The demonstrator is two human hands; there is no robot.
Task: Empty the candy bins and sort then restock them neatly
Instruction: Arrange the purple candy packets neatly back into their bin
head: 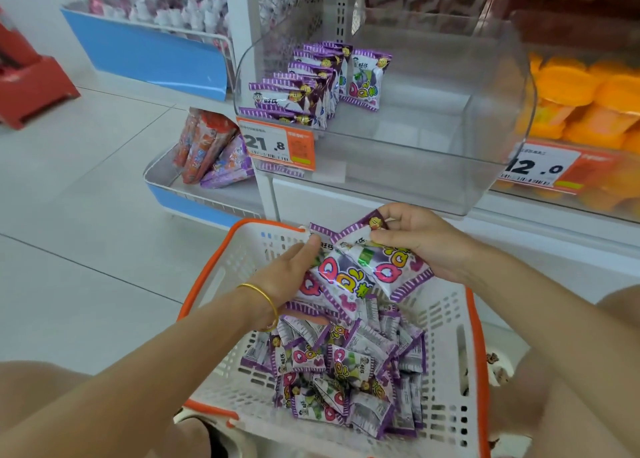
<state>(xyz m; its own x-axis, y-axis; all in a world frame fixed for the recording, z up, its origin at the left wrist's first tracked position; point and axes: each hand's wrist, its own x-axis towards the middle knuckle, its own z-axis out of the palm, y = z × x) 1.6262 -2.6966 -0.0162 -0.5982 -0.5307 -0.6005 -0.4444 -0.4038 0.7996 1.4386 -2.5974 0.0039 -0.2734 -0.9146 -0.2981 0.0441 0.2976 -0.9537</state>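
Head view is given over an orange-rimmed white basket that is seen set on the floor before a shop shelf. A small fan of purple candy packets is held above the basket between both hands. The left hand, with a gold bracelet worn on its wrist, is curled round the left edge of the fan, while the upper corner of the top packet is pinched by the thumb and fingers of the right hand. A loose heap of the same packets is left lying in the bottom of the basket. On the shelf, a clear plastic bin is seen partly restocked: a row of packets is stood upright along its left side, and the rest of its floor is bare. An orange price tag marked 21.8 is fixed to its front left corner. Orange sweets are piled in the neighbouring bin to the right.
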